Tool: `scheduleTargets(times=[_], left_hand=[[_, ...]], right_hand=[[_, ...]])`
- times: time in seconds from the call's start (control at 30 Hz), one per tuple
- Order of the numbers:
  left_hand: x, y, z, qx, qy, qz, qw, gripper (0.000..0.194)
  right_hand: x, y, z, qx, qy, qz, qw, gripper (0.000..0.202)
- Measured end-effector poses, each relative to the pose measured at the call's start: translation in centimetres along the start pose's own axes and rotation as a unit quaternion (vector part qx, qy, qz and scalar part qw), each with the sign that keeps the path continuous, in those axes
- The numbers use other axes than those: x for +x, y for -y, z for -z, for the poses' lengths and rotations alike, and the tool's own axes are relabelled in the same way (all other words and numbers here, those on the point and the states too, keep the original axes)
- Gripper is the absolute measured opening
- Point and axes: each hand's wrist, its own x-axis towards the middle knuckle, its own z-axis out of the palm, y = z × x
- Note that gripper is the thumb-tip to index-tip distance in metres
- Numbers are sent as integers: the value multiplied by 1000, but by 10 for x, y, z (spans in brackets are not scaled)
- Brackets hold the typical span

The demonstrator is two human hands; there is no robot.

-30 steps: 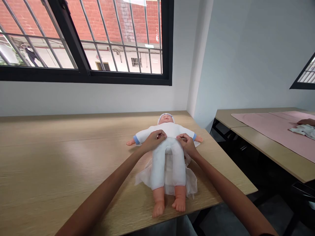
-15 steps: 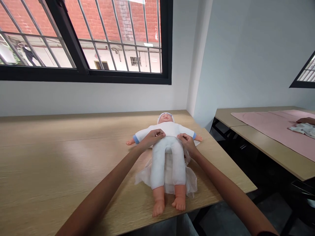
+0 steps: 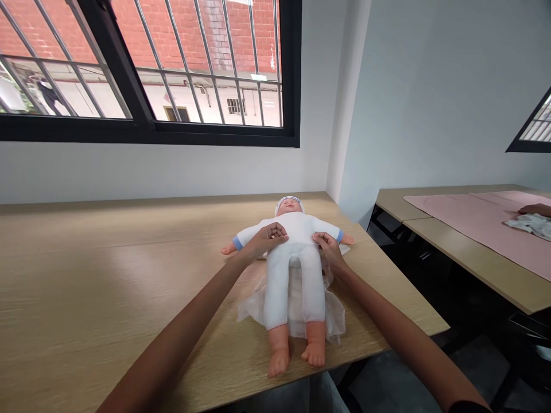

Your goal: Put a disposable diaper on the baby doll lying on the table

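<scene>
A baby doll (image 3: 297,226) lies on its back on the wooden table (image 3: 129,298), head away from me and bare feet towards me. It has a white cap, a white long-sleeved top with blue cuffs, and white trousers (image 3: 276,287). At one side of its waist, my left hand (image 3: 269,238) is closed, fingers curled against the thumb on the white clothing. Across from it, my right hand (image 3: 328,246) pinches the clothing at the other side. Which layer each hand grips cannot be made out. Thin whitish cloth (image 3: 297,315) spreads beneath the doll's legs.
A barred window (image 3: 206,69) sits in the wall behind the table. To the right, past a gap, another table (image 3: 469,267) carries a pink cloth (image 3: 477,218), where another person's hand (image 3: 534,210) rests by a crumpled pale garment (image 3: 531,225).
Both hands stay at the doll's waist. My right hand has shifted very slightly outwards, and the hem line between the hands looks less distinct. The doll is almost unmoved.
</scene>
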Motion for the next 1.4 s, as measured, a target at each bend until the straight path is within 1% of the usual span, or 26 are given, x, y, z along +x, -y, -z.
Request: scheduleTargets(times=[0.13, 0.27, 0.43, 0.57, 0.63, 0.67, 0.8, 0.87, 0.97, 1.1, 1.23, 1.4], left_hand=[[0, 2, -1, 31, -5, -9, 999, 31], [0, -2, -8, 110, -19, -47, 993, 25], [-2, -6, -20, 255, -35, -92, 962, 22], [-5, -6, -29, 321, -66, -121, 937, 14], [-6, -6, -33, 369, -69, -148, 915, 15], [-7, -6, -35, 404, -65, -163, 898, 16], [-8, -6, -40, 546, -44, -202, 812, 25], [-8, -6, -40, 574, -47, -210, 790, 27], [-7, -3, -41, 581, -58, -219, 782, 26], [-7, -1, -41, 578, -72, -232, 779, 24], [-7, 1, -42, 564, -91, -236, 786, 24], [-6, 2, -41, 546, -88, -232, 800, 26]], right_hand=[[3, -3, 3, -6, 6, 1, 1000, 18], [5, -5, 4, -10, 16, 21, 1000, 20], [5, -4, 4, -18, 19, 16, 1000, 20], [6, -5, 5, -20, 15, 4, 1000, 20], [7, -6, 5, -19, 15, 0, 1000, 21], [7, -6, 5, -18, 14, 0, 1000, 21], [7, -6, 4, -17, 15, 2, 1000, 20], [6, -4, 3, -16, 14, 3, 1000, 20], [5, -2, 1, -11, 8, 4, 1000, 19], [5, -1, 0, -4, 4, 7, 1000, 18], [6, -2, 0, -2, 3, 7, 1000, 18], [9, -6, 2, -3, 2, 6, 1000, 20]])
